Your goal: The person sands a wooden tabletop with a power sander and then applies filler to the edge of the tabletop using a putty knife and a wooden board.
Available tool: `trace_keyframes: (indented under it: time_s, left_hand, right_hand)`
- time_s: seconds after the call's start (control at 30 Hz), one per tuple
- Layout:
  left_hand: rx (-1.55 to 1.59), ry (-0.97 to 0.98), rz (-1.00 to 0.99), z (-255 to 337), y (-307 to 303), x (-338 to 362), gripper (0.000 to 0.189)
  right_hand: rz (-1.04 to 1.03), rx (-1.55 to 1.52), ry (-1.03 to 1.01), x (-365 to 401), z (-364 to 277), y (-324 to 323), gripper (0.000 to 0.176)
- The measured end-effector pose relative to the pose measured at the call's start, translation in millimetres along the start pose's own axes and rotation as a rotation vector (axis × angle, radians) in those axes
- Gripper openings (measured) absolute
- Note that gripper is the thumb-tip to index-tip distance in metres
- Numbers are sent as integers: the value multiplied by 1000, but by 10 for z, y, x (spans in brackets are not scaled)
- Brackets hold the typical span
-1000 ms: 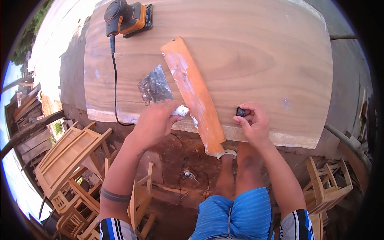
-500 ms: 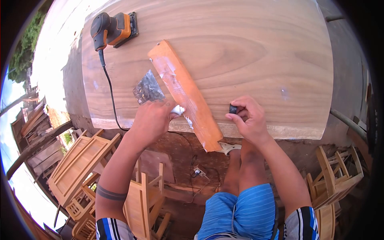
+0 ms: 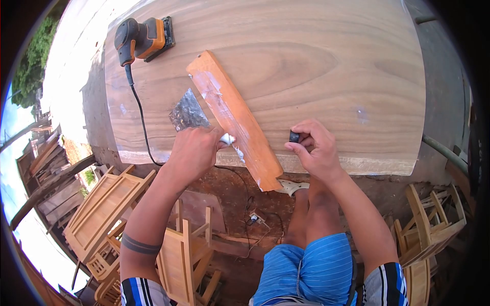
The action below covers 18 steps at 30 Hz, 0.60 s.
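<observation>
My left hand (image 3: pixel 193 149) is closed around a white tube (image 3: pixel 227 138), its nozzle at the edge of an orange-brown wooden board (image 3: pixel 235 115). White paste lies on the board beside the nozzle, and whitish smears run along its face. A stained metal scraper blade (image 3: pixel 190 111) sticks out just beyond the knuckles, its handle end hidden by this hand. Between thumb and fingers, my right hand (image 3: pixel 317 149) pinches a small black cap (image 3: pixel 294 136), to the right of the board.
An orange and black sander (image 3: pixel 145 38) sits at the table's far left, its cord running down past the near edge. The wood-grained tabletop (image 3: pixel 357 76) is wide. Wooden chairs (image 3: pixel 102 209) stand below left, another chair (image 3: pixel 431 224) at right. A plugged socket (image 3: pixel 255 218) lies on the ground.
The view has shifted slightly. Both hands keep their holds, the tube's nozzle stays at the board's edge, and the cap is still pinched in my right hand.
</observation>
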<state>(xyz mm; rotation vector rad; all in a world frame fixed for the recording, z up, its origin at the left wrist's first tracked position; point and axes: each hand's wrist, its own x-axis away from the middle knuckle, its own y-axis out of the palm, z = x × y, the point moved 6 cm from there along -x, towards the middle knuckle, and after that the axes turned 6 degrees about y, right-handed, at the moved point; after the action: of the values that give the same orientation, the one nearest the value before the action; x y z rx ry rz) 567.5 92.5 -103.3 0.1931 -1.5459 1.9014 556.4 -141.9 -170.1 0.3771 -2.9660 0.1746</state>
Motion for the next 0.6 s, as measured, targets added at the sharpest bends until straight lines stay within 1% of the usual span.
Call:
trace_keyframes:
  time_s: [0.6]
  left_hand:
    - [-45, 41, 0, 55, -23, -39, 15]
  right_hand:
    - [-11, 7, -25, -1, -16, -1, 28]
